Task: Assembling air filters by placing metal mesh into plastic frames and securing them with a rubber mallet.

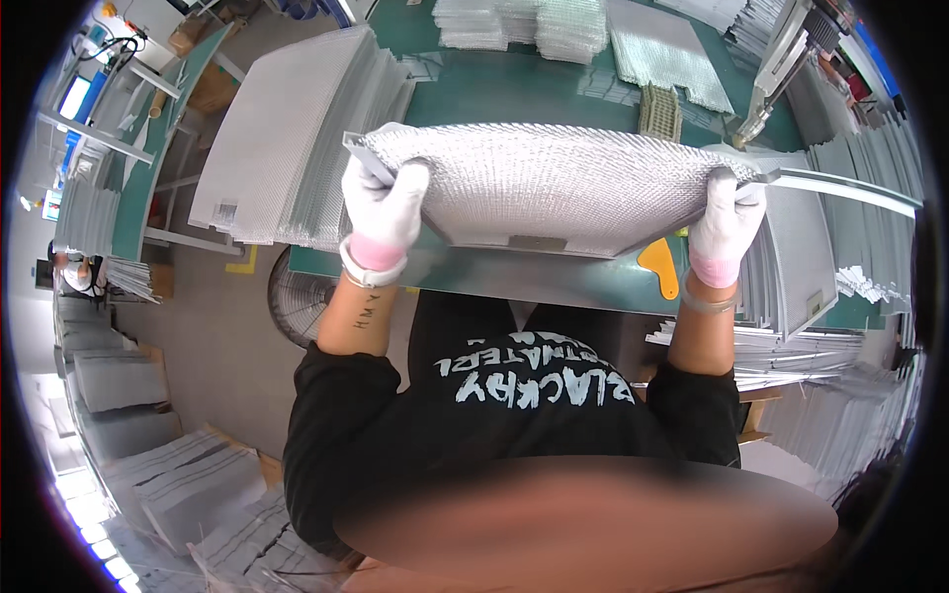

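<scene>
I hold a silver mesh-textured panel [554,183] tilted above the near part of the green table [465,277]. My left hand [386,203], in a white glove with a pink cuff, is closed on its left end, where a grey edge strip [368,160] sticks out at the corner. The right end is gripped by my right hand [729,219], gloved the same way, thumb on the near face. A small dark rectangle [537,243] shows low on the panel. An orange-yellow scraper [659,269] lies on the table just left of my right hand. The panel's far side is hidden.
Stacked mesh panels [282,128] stand to the left; more piles [571,28] lie at the back. A beige ribbed block [659,114] sits behind the panel. Pale strips [845,188] and panels [796,247] crowd the right. A metal arm-like fixture [776,74] and floor fan [299,301] stand nearby.
</scene>
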Demonstrator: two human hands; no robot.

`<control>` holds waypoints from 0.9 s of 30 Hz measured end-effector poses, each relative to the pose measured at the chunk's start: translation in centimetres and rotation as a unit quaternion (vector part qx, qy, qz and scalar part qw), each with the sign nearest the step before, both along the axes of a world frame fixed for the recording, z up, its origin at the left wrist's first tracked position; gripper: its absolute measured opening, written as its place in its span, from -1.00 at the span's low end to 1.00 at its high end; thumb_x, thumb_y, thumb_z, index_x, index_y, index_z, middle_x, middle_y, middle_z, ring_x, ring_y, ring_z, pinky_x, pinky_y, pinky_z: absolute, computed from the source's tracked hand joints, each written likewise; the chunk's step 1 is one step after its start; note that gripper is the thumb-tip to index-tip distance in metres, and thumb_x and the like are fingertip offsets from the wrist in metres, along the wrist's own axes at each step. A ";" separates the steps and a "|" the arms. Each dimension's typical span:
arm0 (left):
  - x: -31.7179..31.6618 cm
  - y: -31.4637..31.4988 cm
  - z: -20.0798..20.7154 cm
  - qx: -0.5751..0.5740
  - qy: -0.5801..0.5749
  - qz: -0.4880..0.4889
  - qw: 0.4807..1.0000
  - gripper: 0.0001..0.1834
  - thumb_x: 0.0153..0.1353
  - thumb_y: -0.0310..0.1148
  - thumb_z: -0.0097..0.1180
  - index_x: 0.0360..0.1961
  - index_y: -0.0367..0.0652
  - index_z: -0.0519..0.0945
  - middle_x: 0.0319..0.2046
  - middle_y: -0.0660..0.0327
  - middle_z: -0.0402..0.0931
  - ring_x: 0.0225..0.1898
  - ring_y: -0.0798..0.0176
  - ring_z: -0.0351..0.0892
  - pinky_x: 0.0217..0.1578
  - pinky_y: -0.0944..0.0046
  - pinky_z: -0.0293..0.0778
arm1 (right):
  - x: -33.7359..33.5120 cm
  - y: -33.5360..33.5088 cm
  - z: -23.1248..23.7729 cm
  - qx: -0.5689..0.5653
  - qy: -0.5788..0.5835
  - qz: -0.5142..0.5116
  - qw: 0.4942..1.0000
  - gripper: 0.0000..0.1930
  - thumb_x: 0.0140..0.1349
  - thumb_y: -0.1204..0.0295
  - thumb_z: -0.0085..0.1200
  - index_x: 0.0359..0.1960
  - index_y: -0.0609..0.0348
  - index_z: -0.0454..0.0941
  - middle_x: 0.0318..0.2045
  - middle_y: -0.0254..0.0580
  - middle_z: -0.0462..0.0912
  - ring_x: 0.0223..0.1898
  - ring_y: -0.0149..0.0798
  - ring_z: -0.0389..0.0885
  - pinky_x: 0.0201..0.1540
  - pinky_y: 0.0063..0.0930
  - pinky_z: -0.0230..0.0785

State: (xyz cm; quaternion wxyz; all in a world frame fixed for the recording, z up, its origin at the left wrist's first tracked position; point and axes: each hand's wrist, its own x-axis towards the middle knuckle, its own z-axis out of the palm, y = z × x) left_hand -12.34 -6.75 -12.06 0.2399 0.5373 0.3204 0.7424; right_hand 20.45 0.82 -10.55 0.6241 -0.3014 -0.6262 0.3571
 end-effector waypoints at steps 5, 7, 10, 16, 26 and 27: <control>0.1 -0.1 -1.3 0.038 0.056 -0.009 0.998 -0.70 0.25 -0.48 0.13 0.00 -0.26 0.44 -0.10 0.19 0.49 -0.04 0.32 0.45 0.07 0.25 0.35 | -0.5 -0.8 -1.2 0.058 0.026 -0.131 0.989 -0.78 0.15 0.64 0.16 -0.14 0.34 0.60 -0.26 -0.25 0.66 -0.25 -0.50 0.50 -0.12 -0.64 0.32; 0.2 -0.2 -1.3 0.050 0.053 -0.025 0.997 -0.70 0.27 -0.47 0.12 0.01 -0.26 0.43 -0.08 0.18 0.48 -0.03 0.32 0.45 0.09 0.25 0.34 | -2.4 -1.0 0.6 0.084 0.117 -0.110 0.984 -0.24 0.01 0.70 0.27 0.32 0.33 0.24 -0.09 -0.16 0.58 -0.10 -0.39 0.55 -0.09 -0.54 0.42; 0.7 0.3 -1.1 0.039 0.050 0.046 0.997 -0.82 0.21 -0.57 0.00 -0.15 -0.27 0.51 -0.21 0.18 0.45 -0.17 0.26 0.43 -0.04 0.25 0.35 | -2.0 -1.3 2.2 0.098 0.050 -0.093 0.990 0.07 -0.02 0.70 0.29 0.47 0.20 -0.19 0.02 -0.10 0.47 -0.02 -0.25 0.56 -0.09 -0.51 0.45; 0.1 0.3 -1.7 0.011 0.025 -0.014 1.000 -0.73 0.25 -0.60 -0.03 -0.01 -0.30 0.45 -0.16 0.24 0.46 -0.12 0.39 0.41 0.01 0.36 0.32 | 1.1 -1.2 5.8 0.136 -0.242 -0.108 0.955 -0.24 -0.03 0.41 0.44 0.25 0.27 0.38 -0.15 -0.14 0.65 -0.34 -0.33 0.57 -0.27 -0.48 0.46; -0.7 0.1 -1.8 -0.007 0.007 -0.078 0.997 -0.60 0.29 -0.54 0.10 0.14 -0.30 0.40 -0.07 0.26 0.51 -0.08 0.44 0.45 -0.01 0.40 0.37 | 1.7 -1.6 15.2 0.309 -0.539 0.139 0.771 -0.45 0.02 0.62 0.23 0.14 0.15 0.52 -0.38 -0.04 0.63 -0.42 0.02 0.61 -0.35 -0.23 0.46; -1.0 -0.1 -1.4 -0.022 0.015 -0.106 0.994 -0.61 0.29 -0.53 0.12 0.14 -0.29 0.41 -0.08 0.26 0.53 -0.08 0.44 0.47 -0.01 0.39 0.38 | 1.5 -1.3 15.7 0.313 -0.539 0.139 0.770 -0.45 0.02 0.62 0.23 0.14 0.15 0.52 -0.38 -0.04 0.63 -0.42 0.02 0.61 -0.35 -0.23 0.46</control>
